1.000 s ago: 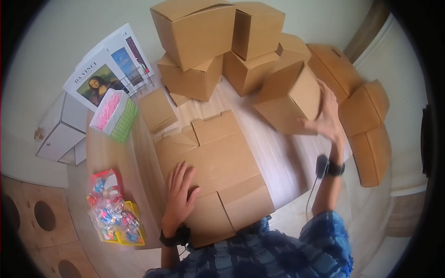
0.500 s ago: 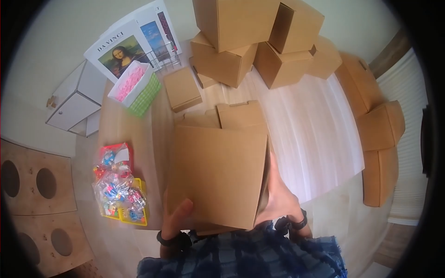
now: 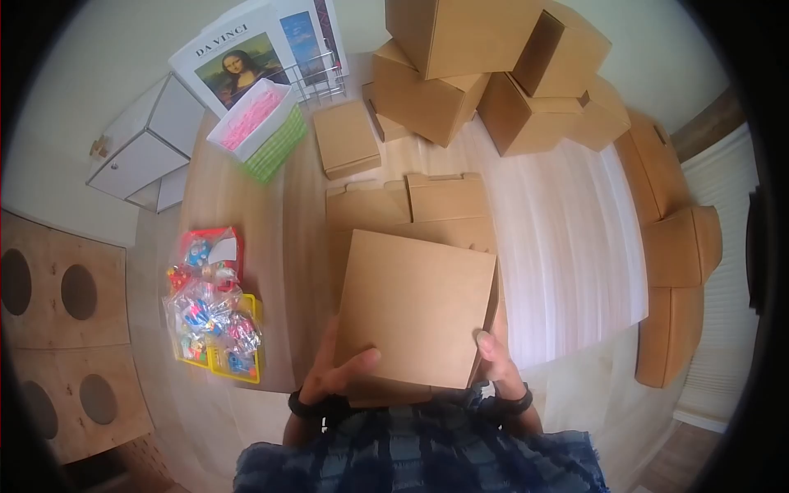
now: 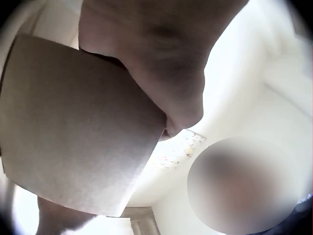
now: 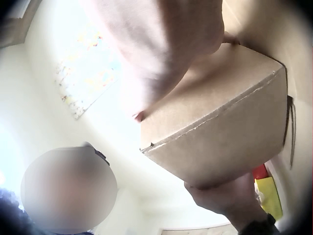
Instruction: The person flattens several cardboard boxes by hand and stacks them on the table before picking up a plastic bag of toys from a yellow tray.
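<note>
A closed cardboard box (image 3: 417,308) is held between both hands, above a flattened cardboard sheet (image 3: 448,197) at the near side of the table. The left hand (image 3: 333,366) grips the box's left side, thumb on its top face. On the opposite side the right hand (image 3: 496,366) holds it, thumb at the top edge. In the left wrist view the left hand (image 4: 156,58) lies along an edge of the box (image 4: 78,127). The right wrist view has the right hand (image 5: 161,49) against the box (image 5: 220,132), with the other hand (image 5: 227,196) across from it.
Stacked boxes (image 3: 444,99) stand at the back, with a small flat box (image 3: 345,135) nearby. At the left are a green basket (image 3: 275,144) of pink filler, art books (image 3: 238,62) and trays of wrapped toys (image 3: 214,320). Brown boxes (image 3: 670,255) lie at the right.
The right hand has brought the box from the right side to in front of the body. The left hand has left the flattened cardboard and taken hold of the box too. The head view has shifted.
</note>
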`<state>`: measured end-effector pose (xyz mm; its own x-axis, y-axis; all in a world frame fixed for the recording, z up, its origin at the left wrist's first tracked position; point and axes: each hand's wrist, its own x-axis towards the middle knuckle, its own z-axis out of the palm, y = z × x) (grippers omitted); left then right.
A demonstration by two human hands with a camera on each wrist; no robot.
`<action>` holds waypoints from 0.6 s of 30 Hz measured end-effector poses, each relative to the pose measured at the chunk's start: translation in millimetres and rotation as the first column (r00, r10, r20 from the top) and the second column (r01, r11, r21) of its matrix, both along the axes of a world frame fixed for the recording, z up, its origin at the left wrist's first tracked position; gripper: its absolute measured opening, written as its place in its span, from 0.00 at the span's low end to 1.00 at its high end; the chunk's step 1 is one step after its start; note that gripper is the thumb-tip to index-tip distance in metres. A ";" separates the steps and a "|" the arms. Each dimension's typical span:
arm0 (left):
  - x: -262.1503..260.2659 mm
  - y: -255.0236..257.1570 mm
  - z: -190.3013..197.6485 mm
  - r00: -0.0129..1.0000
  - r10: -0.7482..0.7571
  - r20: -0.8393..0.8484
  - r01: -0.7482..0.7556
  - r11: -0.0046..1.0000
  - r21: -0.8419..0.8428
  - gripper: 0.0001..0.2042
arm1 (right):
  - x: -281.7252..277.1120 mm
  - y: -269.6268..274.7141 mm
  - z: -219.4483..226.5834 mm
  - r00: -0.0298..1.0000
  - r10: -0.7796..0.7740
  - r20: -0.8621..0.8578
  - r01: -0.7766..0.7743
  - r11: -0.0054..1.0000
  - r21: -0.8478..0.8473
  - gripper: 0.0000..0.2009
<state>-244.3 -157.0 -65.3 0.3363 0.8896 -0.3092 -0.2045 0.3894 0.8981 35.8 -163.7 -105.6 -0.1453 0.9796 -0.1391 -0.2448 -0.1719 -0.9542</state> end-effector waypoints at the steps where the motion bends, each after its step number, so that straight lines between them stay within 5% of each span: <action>1: -9.7 -8.5 -14.5 1.000 0.015 -0.015 -0.016 0.999 -0.032 0.37 | 1.4 9.2 8.8 1.000 0.001 -0.008 0.000 0.997 0.071 0.62; 5: -8.3 -7.9 -9.7 0.923 0.358 0.142 -0.350 0.933 -0.078 0.39 | 19.1 31.3 65.7 0.993 -0.003 0.115 -0.016 0.986 0.164 0.59; 8: -5.3 28.6 19.6 0.950 0.305 0.066 -0.309 0.891 0.331 0.45 | 43.5 36.5 68.3 0.990 0.090 0.106 -0.104 0.984 0.142 0.56; 10: -9.0 38.0 18.0 0.961 0.275 -0.020 -0.244 0.883 0.400 0.49 | 55.3 36.1 64.6 0.983 0.172 0.064 -0.179 0.977 0.116 0.56; 14: -17.0 41.7 22.2 0.988 0.134 0.081 -0.154 0.930 0.333 0.53 | 70.7 33.3 62.0 0.967 0.253 0.019 -0.252 0.948 0.194 0.54; 17: -38.6 54.5 4.1 0.964 -0.166 0.208 0.059 0.895 0.442 0.56 | 79.1 32.5 53.0 0.964 0.261 -0.050 -0.244 0.944 0.221 0.52; 18: -36.5 51.2 5.3 0.951 -0.165 0.262 0.062 0.930 0.363 0.55 | 82.9 34.7 48.1 0.960 0.273 -0.056 -0.255 0.941 0.221 0.52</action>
<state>-280.9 -105.7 -60.0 0.4684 0.8733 0.1342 -0.4429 0.1007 0.8909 118.7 -129.0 -57.5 -0.4051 0.9099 0.0891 -0.2992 -0.0398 -0.9534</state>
